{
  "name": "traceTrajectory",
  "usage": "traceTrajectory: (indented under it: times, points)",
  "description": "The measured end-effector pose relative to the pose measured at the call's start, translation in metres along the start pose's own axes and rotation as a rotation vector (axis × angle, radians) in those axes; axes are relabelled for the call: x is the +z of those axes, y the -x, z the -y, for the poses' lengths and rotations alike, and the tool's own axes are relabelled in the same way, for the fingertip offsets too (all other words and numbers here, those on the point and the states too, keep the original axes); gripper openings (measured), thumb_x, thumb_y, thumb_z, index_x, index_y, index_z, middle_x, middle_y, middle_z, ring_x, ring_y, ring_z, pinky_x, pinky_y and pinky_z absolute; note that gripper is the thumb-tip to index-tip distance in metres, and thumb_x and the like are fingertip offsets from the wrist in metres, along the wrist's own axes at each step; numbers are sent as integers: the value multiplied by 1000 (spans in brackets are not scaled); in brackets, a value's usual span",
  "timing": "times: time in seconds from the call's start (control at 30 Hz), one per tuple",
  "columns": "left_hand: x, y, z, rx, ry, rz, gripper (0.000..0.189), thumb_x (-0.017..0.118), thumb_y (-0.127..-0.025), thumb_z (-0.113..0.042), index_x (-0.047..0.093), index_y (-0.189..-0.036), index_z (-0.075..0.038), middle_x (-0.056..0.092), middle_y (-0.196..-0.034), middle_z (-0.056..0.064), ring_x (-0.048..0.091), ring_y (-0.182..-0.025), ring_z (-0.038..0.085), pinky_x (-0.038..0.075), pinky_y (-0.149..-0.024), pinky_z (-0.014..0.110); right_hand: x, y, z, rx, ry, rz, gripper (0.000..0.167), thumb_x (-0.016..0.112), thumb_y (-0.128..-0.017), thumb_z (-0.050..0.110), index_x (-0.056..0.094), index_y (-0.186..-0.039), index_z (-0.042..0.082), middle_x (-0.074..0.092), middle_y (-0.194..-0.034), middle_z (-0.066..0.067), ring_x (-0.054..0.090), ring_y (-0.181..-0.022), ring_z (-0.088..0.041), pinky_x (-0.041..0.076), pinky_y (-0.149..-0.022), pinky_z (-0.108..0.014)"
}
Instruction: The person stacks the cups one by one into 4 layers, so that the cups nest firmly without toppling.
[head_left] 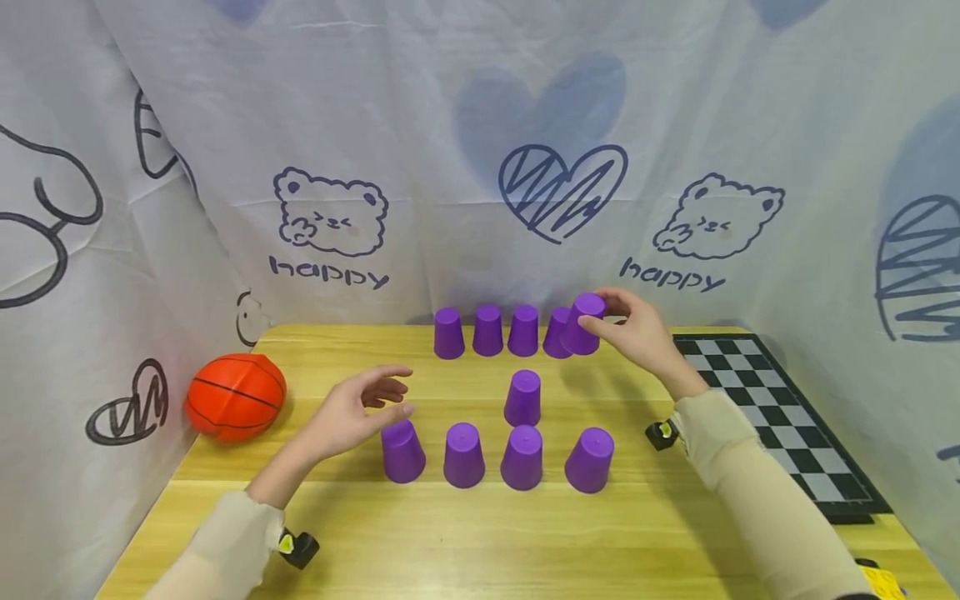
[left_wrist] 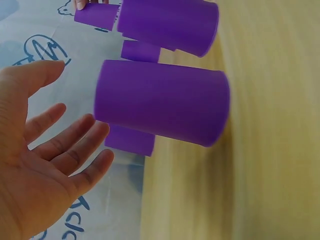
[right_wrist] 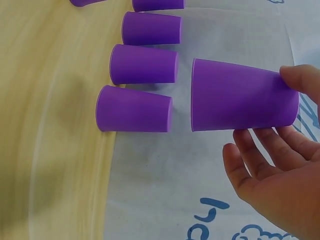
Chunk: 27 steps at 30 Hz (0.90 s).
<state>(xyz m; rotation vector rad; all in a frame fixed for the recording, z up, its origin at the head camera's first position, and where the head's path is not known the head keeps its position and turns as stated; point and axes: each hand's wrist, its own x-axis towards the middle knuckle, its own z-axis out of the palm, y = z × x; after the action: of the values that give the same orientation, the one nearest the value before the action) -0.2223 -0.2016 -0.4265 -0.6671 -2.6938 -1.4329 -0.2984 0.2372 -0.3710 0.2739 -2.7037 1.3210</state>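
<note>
My right hand (head_left: 633,327) pinches an upside-down purple cup (right_wrist: 240,95) near its closed end, thumb on one side and fingers on the other. In the right wrist view that cup is raised off the table, apart from the back row of upside-down purple cups (right_wrist: 137,109). My left hand (head_left: 360,408) hovers with loosely spread fingers above the leftmost front cup (head_left: 403,454); nothing is in its grasp. The left wrist view has a purple cup (left_wrist: 162,102) just past the fingertips. One cup (head_left: 522,398) stands alone between the front and back rows.
An orange basketball-patterned ball (head_left: 236,397) sits at the table's left edge. On the right lies a black-and-white checkered board (head_left: 772,408), near my right sleeve. Something yellow (head_left: 881,579) shows at the lower right corner. A printed white cloth (head_left: 442,125) hangs behind the wooden table (head_left: 450,542).
</note>
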Motion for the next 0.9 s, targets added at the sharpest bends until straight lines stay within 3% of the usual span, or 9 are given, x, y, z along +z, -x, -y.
traceTrajectory:
  times: [0.2, 0.43, 0.9]
  points:
    - [2, 14, 10, 13, 33, 9, 51, 80, -95, -23, 63, -141, -12, 75, -128, 14, 73, -115, 38, 60, -100, 50, 3, -12, 2, -15, -9, -2, 63, 76, -96, 43, 56, -145, 9, 68, -136, -17, 60, -128, -37, 52, -101, -50]
    - [3, 28, 16, -14, 44, 18, 58, 82, -93, -26, 60, -144, -12, 72, -133, 17, 72, -119, 34, 59, -102, 49, 7, -27, 5, 17, -21, -12, 65, 76, -96, 43, 55, -147, 9, 66, -139, -17, 58, -132, -37, 51, -107, -55]
    - [7, 42, 28, -38, 96, 77, 61, 82, -93, -23, 58, -146, -5, 73, -131, 16, 70, -121, 35, 59, -101, 54, 27, -59, -4, 4, -118, -49, 57, 77, -96, 27, 57, -142, 0, 65, -139, -24, 61, -129, -41, 50, -113, -52]
